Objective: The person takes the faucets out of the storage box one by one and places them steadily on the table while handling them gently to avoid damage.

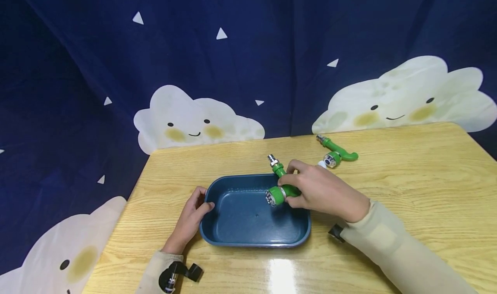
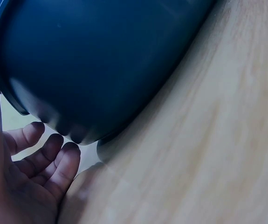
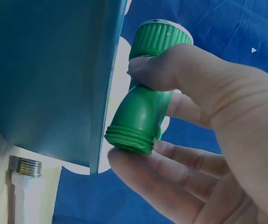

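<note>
A blue plastic basin (image 1: 254, 245) stands on the table. My left hand (image 1: 190, 218) grips its left rim, thumb over the inner side and fingers along the outer wall; in the left wrist view the fingertips (image 2: 68, 161) touch that wall. Above the basin's right rear part, my right hand (image 1: 316, 190) holds a green hose spray nozzle (image 1: 277, 195) with a ribbed head and a metal connector. In the right wrist view the thumb presses the nozzle (image 3: 140, 109) just below its head, with fingers on the other side. Inside, the basin's visible floor is bare.
A second green spray nozzle (image 1: 339, 150) lies on the table (image 1: 419, 186) at the back right. Beside it is a small white piece (image 1: 322, 164), partly hidden by my right hand. A white fitting with a metal thread (image 3: 27, 186) shows near the basin. Behind the table hangs a dark blue curtain (image 1: 252, 61).
</note>
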`<state>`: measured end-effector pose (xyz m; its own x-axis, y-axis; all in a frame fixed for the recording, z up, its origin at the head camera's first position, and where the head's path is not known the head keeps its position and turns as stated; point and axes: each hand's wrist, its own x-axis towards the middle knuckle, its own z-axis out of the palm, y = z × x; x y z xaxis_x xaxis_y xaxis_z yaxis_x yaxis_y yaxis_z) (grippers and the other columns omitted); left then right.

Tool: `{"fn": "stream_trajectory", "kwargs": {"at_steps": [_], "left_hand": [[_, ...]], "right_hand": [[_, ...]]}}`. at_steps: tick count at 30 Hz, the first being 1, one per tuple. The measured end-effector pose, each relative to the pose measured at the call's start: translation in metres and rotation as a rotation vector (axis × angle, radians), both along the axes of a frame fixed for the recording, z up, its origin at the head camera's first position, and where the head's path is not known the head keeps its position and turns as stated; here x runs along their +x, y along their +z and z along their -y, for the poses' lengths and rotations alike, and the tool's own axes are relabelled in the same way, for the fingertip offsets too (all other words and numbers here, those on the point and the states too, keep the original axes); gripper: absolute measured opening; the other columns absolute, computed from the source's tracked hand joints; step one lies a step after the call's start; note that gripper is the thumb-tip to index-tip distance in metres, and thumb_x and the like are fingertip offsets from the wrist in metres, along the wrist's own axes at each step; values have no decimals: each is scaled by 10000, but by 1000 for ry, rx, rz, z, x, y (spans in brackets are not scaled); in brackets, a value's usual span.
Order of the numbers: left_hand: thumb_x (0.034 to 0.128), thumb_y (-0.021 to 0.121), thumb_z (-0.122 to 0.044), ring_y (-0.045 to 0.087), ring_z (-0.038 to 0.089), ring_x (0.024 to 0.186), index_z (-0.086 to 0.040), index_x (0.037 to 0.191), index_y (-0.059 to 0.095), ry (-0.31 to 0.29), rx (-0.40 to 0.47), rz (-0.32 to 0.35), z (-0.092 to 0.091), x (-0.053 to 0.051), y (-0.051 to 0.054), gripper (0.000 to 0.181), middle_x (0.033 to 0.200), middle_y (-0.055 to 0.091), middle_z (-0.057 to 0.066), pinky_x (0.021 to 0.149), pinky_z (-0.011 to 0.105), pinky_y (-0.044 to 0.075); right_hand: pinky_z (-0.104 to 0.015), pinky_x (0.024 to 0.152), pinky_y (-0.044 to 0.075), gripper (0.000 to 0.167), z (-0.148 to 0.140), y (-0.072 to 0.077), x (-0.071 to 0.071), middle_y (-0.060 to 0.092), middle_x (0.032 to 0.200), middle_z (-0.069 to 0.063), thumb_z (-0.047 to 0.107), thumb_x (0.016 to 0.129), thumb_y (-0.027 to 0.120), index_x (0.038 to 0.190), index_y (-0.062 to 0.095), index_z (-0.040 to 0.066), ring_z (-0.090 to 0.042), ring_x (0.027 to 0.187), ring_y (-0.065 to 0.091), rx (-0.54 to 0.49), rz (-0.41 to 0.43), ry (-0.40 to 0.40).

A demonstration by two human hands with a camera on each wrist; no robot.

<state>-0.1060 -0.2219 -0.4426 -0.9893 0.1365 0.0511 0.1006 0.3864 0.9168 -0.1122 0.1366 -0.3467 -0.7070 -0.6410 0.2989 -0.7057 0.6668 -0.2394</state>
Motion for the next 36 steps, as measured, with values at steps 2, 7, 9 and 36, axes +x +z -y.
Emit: {"fn": "stream_trajectory", "kwargs": {"at_steps": [2, 7, 9, 36], "left_hand": [[936, 572, -84, 550, 136, 967, -23, 1100, 528, 0, 0, -1, 0, 0, 0, 180, 1028, 556, 102, 866, 232, 468], [938, 571, -76, 547, 130, 956, -18, 1096, 529, -4, 3, -4, 0, 0, -1, 173, 1023, 546, 86, 854, 234, 470], [939, 572, -77, 548, 127, 954, -17, 1096, 530, -5, 4, -5, 0, 0, -1, 173, 1026, 549, 90, 852, 234, 473], [932, 571, -85, 546, 140, 954, -32, 1097, 534, 10, -14, 6, 0, 0, -1, 177, 1010, 541, 61, 861, 243, 458]], "right_hand": [[-201, 606, 449, 274, -1, 1, 0, 645, 1032, -38, 225, 808, 806, 1076, 778, 172, -33, 629, 494, 2, 0, -5], [-216, 621, 471, 276, -3, 2, -1, 655, 1039, -47, 218, 808, 804, 1079, 780, 171, -40, 638, 513, -3, -5, -10], [-225, 625, 476, 275, -4, 3, -1, 654, 1039, -46, 221, 807, 805, 1077, 780, 175, -44, 648, 519, -3, -10, -14], [-247, 636, 435, 295, -13, 10, -2, 678, 1047, -47, 249, 792, 842, 1072, 796, 170, -61, 704, 521, 6, 5, -58]]}}
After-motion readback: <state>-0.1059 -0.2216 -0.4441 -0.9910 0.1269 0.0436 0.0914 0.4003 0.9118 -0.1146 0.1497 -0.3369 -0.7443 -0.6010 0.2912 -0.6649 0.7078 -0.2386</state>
